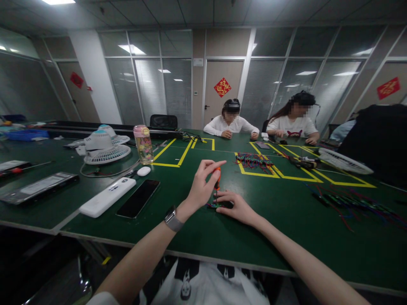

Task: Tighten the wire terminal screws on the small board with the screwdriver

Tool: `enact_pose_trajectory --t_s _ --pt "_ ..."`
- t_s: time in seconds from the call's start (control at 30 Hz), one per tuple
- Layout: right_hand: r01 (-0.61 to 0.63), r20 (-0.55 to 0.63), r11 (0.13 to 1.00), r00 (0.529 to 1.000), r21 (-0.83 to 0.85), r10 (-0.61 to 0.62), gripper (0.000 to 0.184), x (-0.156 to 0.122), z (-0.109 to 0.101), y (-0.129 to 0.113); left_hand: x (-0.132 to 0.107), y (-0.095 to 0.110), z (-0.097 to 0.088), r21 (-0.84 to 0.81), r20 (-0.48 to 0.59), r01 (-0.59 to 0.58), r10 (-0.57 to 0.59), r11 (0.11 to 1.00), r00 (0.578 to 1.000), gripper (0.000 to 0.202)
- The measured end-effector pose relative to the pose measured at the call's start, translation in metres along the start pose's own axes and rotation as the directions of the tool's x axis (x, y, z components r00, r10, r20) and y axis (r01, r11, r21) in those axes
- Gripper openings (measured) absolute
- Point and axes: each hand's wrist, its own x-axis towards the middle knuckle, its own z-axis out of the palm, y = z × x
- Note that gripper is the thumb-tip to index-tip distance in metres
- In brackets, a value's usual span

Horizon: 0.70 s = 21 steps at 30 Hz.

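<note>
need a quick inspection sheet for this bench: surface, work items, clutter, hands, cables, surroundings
Surface: green table, marked with yellow tape.
Work items: orange-handled screwdriver, shaft pointing down at a small circuit board.
Clutter: bottle, black phone, white device and fans, all toward the left.
Hands: left hand holds the screwdriver; right hand is at the board, exact grip unclear.
Cables: pale cable near the fans; red-and-blue-wired board clusters ahead and right.
Surroundings: two people in white tops across the table; door behind.
</note>
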Motion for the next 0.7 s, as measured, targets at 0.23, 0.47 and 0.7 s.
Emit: enact_pose_trajectory --t_s 0.23,0.47,0.7 --pt "-0.026 -0.038 0.998 0.999 0.052 0.028 0.013 -0.0006 0.0014 0.0017 -0.0003 -0.0020 0.0022 -0.058 -0.011 -0.004 0.003 0.998 1.000 0.028" --pt "-0.030 -0.025 0.997 0.999 0.068 0.031 0.011 -0.0017 -0.0004 -0.0018 0.0000 -0.0010 -0.0004 -0.029 0.019 -0.024 0.025 0.999 1.000 0.034" --pt "-0.022 -0.020 0.994 1.000 0.107 0.024 0.013 -0.0019 -0.0014 -0.0008 0.0009 0.0010 -0.0002 0.032 -0.060 -0.026 0.028 0.999 0.998 0.022"
